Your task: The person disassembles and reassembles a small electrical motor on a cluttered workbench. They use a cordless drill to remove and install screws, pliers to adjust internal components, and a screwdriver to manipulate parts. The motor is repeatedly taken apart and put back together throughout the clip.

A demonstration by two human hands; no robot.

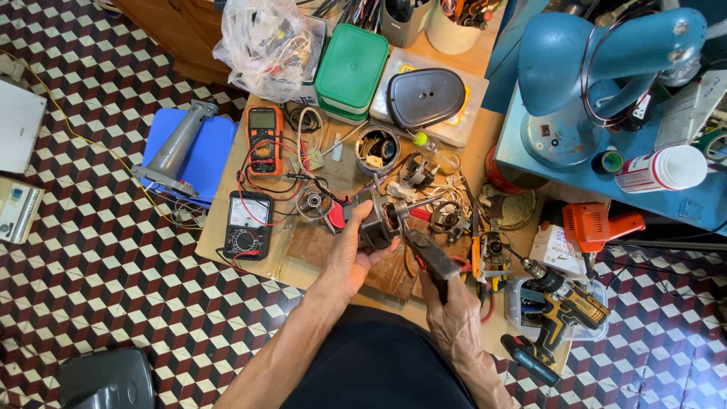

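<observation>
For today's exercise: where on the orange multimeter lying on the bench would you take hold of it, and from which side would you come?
Grip the orange multimeter across its two long side edges, around mid-body, coming straight down from above. It lies flat, face up, so the narrow sides fit a hand. Its red and black leads trail off the lower end toward the black analogue meter, so that end is probably best avoided.

I see a small electric motor [381,216], dark metal, shaft end tilted up-right, held just right of the black analog meter [248,225]. Dark-handled pliers [432,256] lie angled, nose touching the motor's lower right side, further right of the meter.
</observation>
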